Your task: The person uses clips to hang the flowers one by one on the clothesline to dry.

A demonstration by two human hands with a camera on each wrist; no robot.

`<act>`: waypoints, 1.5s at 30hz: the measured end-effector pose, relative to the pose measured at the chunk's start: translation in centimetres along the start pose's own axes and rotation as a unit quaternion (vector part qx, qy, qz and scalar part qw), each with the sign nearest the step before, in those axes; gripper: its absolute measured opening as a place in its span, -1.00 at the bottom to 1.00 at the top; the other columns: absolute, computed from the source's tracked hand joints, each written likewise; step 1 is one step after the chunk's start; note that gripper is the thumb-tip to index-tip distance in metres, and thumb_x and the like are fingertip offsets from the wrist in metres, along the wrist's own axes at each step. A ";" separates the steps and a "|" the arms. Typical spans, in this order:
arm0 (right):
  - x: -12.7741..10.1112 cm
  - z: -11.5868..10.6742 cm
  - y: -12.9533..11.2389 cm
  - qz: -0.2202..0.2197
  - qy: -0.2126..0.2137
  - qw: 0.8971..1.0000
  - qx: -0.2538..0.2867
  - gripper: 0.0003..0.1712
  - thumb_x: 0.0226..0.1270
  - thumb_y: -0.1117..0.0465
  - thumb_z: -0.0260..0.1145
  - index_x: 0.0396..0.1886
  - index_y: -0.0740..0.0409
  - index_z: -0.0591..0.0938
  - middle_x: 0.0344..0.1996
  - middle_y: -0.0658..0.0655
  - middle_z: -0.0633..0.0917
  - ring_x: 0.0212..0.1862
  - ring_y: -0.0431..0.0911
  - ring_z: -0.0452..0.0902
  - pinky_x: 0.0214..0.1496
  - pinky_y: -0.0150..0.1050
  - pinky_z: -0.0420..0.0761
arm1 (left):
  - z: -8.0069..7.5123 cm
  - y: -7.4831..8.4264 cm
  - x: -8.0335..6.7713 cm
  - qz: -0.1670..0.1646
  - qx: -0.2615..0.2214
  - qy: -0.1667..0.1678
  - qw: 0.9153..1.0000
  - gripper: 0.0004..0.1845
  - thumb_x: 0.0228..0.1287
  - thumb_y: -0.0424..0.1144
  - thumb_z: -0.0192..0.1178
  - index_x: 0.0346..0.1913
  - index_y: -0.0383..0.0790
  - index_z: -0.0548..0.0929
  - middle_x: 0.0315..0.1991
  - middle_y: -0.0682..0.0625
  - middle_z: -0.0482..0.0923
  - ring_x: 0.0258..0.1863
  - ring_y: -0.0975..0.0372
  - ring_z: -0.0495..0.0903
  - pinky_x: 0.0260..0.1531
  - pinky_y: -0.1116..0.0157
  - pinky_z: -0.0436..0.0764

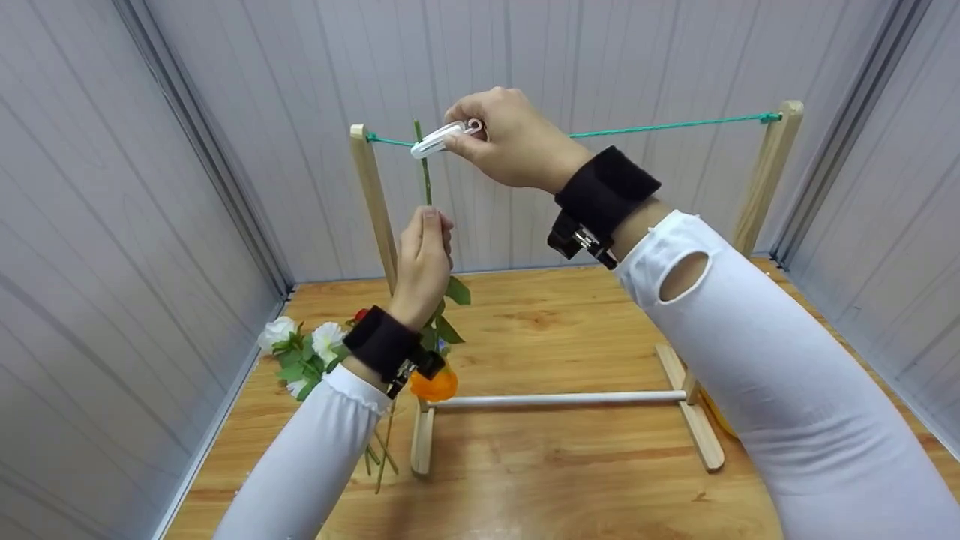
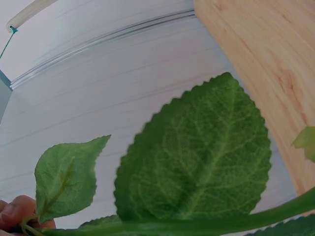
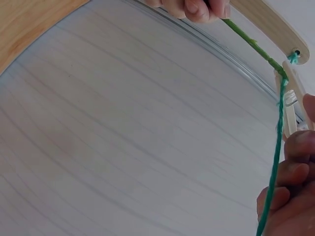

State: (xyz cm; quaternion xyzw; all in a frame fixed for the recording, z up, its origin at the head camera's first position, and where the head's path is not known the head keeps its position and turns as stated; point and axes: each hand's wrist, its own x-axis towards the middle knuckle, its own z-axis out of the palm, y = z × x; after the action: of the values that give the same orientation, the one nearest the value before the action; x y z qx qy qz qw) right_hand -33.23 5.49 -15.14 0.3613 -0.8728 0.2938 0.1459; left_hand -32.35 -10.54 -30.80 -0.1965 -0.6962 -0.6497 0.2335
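My left hand (image 1: 426, 259) pinches the green stem (image 1: 427, 180) of an artificial flower held upside down. Its tip reaches up past the green rope (image 1: 675, 127). Serrated leaves (image 2: 197, 157) fill much of the left wrist view. Below the wrist an orange bloom (image 1: 435, 384) shows, partly covered by the wrist camera. Between thumb and fingers, my right hand (image 1: 517, 139) grips a white clothespin (image 1: 442, 140). The pin's nose is at the rope and stem, near the rope's left end; in the right wrist view its jaws lie around where the two meet.
Wooden posts (image 1: 373, 195) hold the rope at each end, and a white bar (image 1: 562, 398) joins their feet. White flowers (image 1: 328, 341) with leaves lie on the table (image 1: 570, 465) at left, with loose stems (image 1: 386, 457) towards the front. Panelled walls (image 1: 300, 90) enclose the back and sides.
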 end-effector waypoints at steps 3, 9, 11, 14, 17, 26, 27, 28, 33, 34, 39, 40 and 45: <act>-0.1 -0.1 0.1 -0.003 0.006 1.000 0.006 -0.67 0.68 0.23 0.27 0.20 0.36 0.73 -0.19 0.14 0.75 -0.37 -0.25 0.36 -0.29 -0.40 0.34 | 0.0 0.0 -0.1 -0.004 -0.006 0.000 1.000 -0.59 0.84 -0.26 -0.37 -0.20 -0.20 0.47 -0.49 0.08 0.22 -0.56 0.31 0.17 -0.49 0.38 0.23; -0.5 -1.0 0.4 -0.017 0.046 0.999 0.020 -0.59 0.59 0.24 0.37 0.29 0.35 0.68 -0.48 -0.09 0.44 -0.44 -0.30 0.26 -0.32 -0.40 0.29 | 0.0 0.2 0.0 -0.010 -0.023 -0.004 1.000 -0.59 0.84 -0.25 -0.35 -0.16 -0.23 0.51 -0.50 0.10 0.20 -0.58 0.33 0.16 -0.54 0.41 0.22; -0.8 -1.3 0.5 -0.022 0.064 0.997 0.023 -0.58 0.54 0.26 0.41 0.29 0.35 0.68 -0.50 -0.11 0.42 -0.44 -0.31 0.27 -0.29 -0.39 0.31 | 0.0 0.2 0.0 -0.013 -0.031 -0.004 0.999 -0.58 0.84 -0.24 -0.34 -0.13 -0.25 0.53 -0.50 0.10 0.21 -0.58 0.34 0.16 -0.55 0.42 0.22; -1.3 -1.8 0.6 -0.032 0.087 0.995 0.023 -0.56 0.51 0.27 0.43 0.29 0.34 0.68 -0.49 -0.11 0.42 -0.44 -0.31 0.29 -0.28 -0.40 0.34 | 0.1 0.2 0.0 -0.014 -0.043 -0.003 0.999 -0.58 0.85 -0.24 -0.34 -0.08 -0.27 0.55 -0.47 0.09 0.25 -0.59 0.34 0.17 -0.57 0.43 0.23; -1.9 -2.1 1.0 -0.040 0.108 0.993 0.018 -0.58 0.51 0.29 0.41 0.29 0.34 0.68 -0.48 -0.10 0.42 -0.45 -0.31 0.27 -0.28 -0.40 0.34 | 0.1 0.2 -0.1 -0.009 -0.046 -0.003 0.999 -0.59 0.85 -0.24 -0.33 -0.05 -0.28 0.56 -0.44 0.07 0.31 -0.59 0.33 0.22 -0.56 0.43 0.28; -4.1 -2.1 2.8 -0.106 0.171 0.980 0.009 -0.67 0.51 0.32 0.40 0.16 0.41 0.70 -0.47 -0.11 0.43 -0.43 -0.27 0.24 -0.28 -0.38 0.27 | 0.1 0.3 -0.4 0.001 -0.017 0.001 1.000 -0.63 0.83 -0.28 -0.26 0.20 -0.40 0.56 -0.20 -0.10 0.63 -0.30 0.20 0.62 -0.19 0.37 0.63; -4.3 -2.1 3.0 -0.112 0.173 0.978 0.010 -0.67 0.50 0.32 0.40 0.15 0.42 0.70 -0.47 -0.11 0.43 -0.43 -0.27 0.24 -0.28 -0.38 0.27 | 0.0 0.4 -0.4 -0.002 -0.013 0.001 1.000 -0.63 0.82 -0.29 -0.24 0.25 -0.40 0.54 -0.14 -0.15 0.66 -0.22 0.15 0.67 -0.11 0.34 0.65; -4.6 -2.1 3.2 -0.118 0.175 0.977 0.011 -0.66 0.49 0.32 0.41 0.15 0.43 0.70 -0.47 -0.10 0.43 -0.42 -0.26 0.25 -0.28 -0.38 0.28 | 0.0 0.5 -0.5 -0.004 -0.007 0.001 1.000 -0.63 0.82 -0.29 -0.23 0.31 -0.41 0.53 -0.06 -0.19 0.68 -0.13 0.10 0.70 -0.04 0.31 0.66; -5.9 -1.7 4.1 -0.144 0.180 0.973 0.010 -0.67 0.48 0.33 0.43 0.12 0.46 0.70 -0.46 0.02 0.50 -0.40 -0.16 0.32 -0.26 -0.39 0.33 | -0.2 1.0 -0.8 -0.002 0.003 -0.013 1.000 -0.56 0.81 -0.30 -0.19 0.51 -0.47 0.37 0.31 -0.34 0.58 0.31 -0.11 0.63 0.39 0.06 0.59; -6.2 -1.6 4.3 -0.151 0.179 0.972 0.010 -0.68 0.47 0.34 0.42 0.11 0.47 0.70 -0.47 0.05 0.51 -0.40 -0.15 0.33 -0.27 -0.39 0.34 | -0.3 1.1 -0.8 0.001 0.002 -0.014 1.000 -0.54 0.81 -0.30 -0.18 0.54 -0.48 0.34 0.36 -0.36 0.54 0.38 -0.12 0.59 0.45 0.04 0.55; -7.6 -0.9 5.3 -0.181 0.174 0.968 0.001 -0.75 0.51 0.38 0.35 0.05 0.49 0.70 -0.49 0.20 0.54 -0.41 -0.16 0.33 -0.28 -0.43 0.32 | -0.7 1.4 -1.5 0.011 0.010 -0.017 1.000 -0.45 0.79 -0.30 -0.14 0.64 -0.50 0.18 0.57 -0.36 0.34 0.59 -0.08 0.39 0.63 0.05 0.36; -7.8 -0.8 5.5 -0.186 0.173 0.967 -0.002 -0.77 0.53 0.39 0.33 0.04 0.48 0.71 -0.49 0.21 0.55 -0.41 -0.18 0.33 -0.28 -0.44 0.32 | -0.8 1.4 -1.7 0.013 0.021 -0.015 1.000 -0.43 0.78 -0.29 -0.13 0.66 -0.48 0.15 0.60 -0.35 0.30 0.61 -0.07 0.36 0.64 0.04 0.34; -9.3 -0.3 6.5 -0.196 0.159 0.968 -0.014 -0.82 0.60 0.39 0.26 -0.04 0.43 0.74 -0.41 0.27 0.67 -0.41 -0.22 0.38 -0.29 -0.46 0.37 | -1.0 1.2 -2.5 0.060 0.082 0.008 0.995 -0.37 0.69 -0.29 -0.02 0.65 -0.51 0.18 0.64 -0.37 0.23 0.63 -0.12 0.29 0.61 -0.06 0.35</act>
State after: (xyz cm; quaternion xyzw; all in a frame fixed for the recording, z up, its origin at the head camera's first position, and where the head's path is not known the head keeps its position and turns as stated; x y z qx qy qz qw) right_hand -31.40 14.42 -21.85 0.4716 -0.7548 0.3012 0.3423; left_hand -29.52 -11.40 -31.24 -0.2127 -0.7321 -0.5772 0.2927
